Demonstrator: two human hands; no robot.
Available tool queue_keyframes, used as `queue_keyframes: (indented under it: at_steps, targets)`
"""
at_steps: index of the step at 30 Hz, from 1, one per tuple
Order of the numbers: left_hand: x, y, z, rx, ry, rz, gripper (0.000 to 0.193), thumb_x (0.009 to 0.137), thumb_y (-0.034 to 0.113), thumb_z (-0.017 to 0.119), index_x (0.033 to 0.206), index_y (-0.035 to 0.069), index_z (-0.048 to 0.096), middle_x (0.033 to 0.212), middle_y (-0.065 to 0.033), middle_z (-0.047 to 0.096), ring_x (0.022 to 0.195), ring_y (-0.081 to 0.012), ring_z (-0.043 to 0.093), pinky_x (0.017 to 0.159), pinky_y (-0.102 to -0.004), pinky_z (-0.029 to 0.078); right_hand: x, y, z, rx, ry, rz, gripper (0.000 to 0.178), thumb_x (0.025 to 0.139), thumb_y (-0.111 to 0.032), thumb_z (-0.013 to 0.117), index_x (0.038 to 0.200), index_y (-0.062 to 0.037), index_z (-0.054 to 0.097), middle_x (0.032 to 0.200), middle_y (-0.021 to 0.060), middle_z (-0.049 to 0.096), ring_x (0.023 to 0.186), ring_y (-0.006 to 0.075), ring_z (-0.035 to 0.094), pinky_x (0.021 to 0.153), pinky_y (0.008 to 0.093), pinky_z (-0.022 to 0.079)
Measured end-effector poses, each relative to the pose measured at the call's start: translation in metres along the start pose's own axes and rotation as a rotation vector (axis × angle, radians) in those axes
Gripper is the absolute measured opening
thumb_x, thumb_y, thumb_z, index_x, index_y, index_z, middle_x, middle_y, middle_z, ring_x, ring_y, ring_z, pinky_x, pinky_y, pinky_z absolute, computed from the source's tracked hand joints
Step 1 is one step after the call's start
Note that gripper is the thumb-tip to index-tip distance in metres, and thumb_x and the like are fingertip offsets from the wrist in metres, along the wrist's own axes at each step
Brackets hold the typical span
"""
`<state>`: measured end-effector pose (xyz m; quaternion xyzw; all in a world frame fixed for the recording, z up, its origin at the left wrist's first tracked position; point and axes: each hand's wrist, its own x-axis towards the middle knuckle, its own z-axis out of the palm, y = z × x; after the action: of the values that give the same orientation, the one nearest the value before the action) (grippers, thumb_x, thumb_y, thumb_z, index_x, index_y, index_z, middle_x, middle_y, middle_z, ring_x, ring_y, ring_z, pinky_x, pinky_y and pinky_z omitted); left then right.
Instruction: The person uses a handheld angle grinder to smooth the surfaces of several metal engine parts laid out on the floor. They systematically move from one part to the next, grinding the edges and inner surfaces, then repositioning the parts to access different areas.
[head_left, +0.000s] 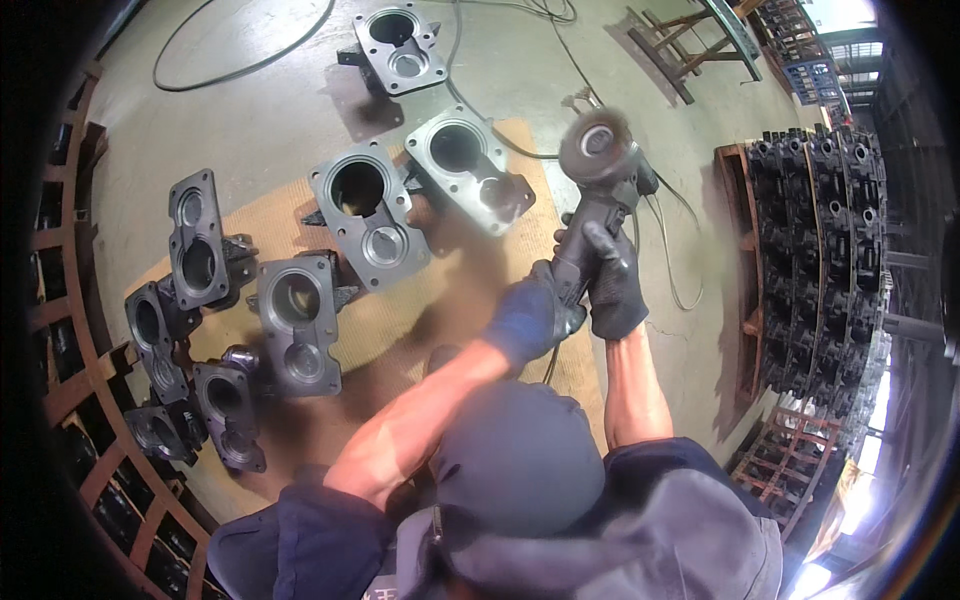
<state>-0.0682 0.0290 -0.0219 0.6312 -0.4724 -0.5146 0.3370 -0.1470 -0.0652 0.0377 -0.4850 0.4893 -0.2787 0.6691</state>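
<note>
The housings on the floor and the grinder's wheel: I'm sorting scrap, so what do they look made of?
The housings look like cast metal: dull grey, with brighter machined rims. The wheel on the grinder, held in both gloved hands, left hand and right hand, looks like a wire brush, fuzzy-edged; blur leaves that uncertain.

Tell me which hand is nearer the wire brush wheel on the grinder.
Right. The right hand grips the grinder body just below the wire brush wheel. The left hand holds the handle end lower down, farther from the wheel.
</note>
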Motion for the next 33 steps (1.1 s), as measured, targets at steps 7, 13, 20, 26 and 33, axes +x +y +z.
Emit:
queue_keyframes:
  at_steps: [7, 13, 20, 26, 33]
  targets:
    - [-0.039, 0.009, -0.086, 0.345, 0.179, 0.276, 0.043, 0.086, 0.034, 0.075, 0.113, 0.003, 0.063, 0.091, -0.0212, 0.070, 0.085, -0.0405, 0.072, 0.075, -0.0517, 0.057, 0.007, 0.074, -0.060, 0.216, 0.142, 0.100, 0.026, 0.096, -0.020, 0.063, 0.110, 0.0006, 0.071, 0.100, 0.0127, 0.071, 0.089, 0.0273, 0.072, 0.079, 0.0386, 0.062]
    - [-0.069, -0.022, -0.240, 0.517, 0.918, 0.107, 0.064, 0.080, 0.034, 0.084, 0.130, -0.001, 0.065, 0.113, -0.0258, 0.073, 0.105, -0.0413, 0.073, 0.091, -0.0460, 0.058, 0.020, 0.112, -0.129, 0.519, 0.109, 0.169, 0.049, 0.086, -0.034, 0.072, 0.122, -0.0007, 0.062, 0.099, 0.0128, 0.071, 0.085, 0.0270, 0.071, 0.080, 0.0389, 0.063]
    - [-0.078, -0.086, -0.243, 0.542, 0.807, -0.156, 0.093, 0.080, 0.037, 0.086, 0.152, -0.002, 0.043, 0.132, -0.0309, 0.066, 0.124, -0.0438, 0.066, 0.104, -0.0471, 0.053, 0.052, 0.157, -0.158, 0.673, 0.058, 0.169, 0.052, 0.084, -0.033, 0.072, 0.120, 0.0029, 0.062, 0.095, 0.0189, 0.072, 0.082, 0.0323, 0.073, 0.078, 0.0420, 0.066]
    - [-0.051, -0.089, -0.243, 0.381, 0.708, -0.402, 0.104, 0.079, 0.047, 0.084, 0.157, -0.004, 0.036, 0.129, -0.0335, 0.067, 0.120, -0.0438, 0.069, 0.099, -0.0458, 0.055, 0.056, 0.156, -0.176, 0.814, -0.041, 0.231, 0.060, 0.085, -0.038, 0.070, 0.123, 0.0085, 0.061, 0.098, 0.0194, 0.073, 0.081, 0.0322, 0.073, 0.078, 0.0412, 0.066]
    - [-0.016, -0.116, -0.259, 0.380, 0.700, -0.606, 0.053, 0.084, 0.027, 0.070, 0.131, 0.004, 0.061, 0.114, -0.0274, 0.074, 0.113, -0.0438, 0.071, 0.095, -0.0515, 0.057, 0.076, 0.176, -0.191, 0.732, -0.244, 0.286, 0.074, 0.089, -0.055, 0.061, 0.130, 0.0074, 0.060, 0.103, 0.0172, 0.073, 0.090, 0.0300, 0.073, 0.082, 0.0400, 0.064]
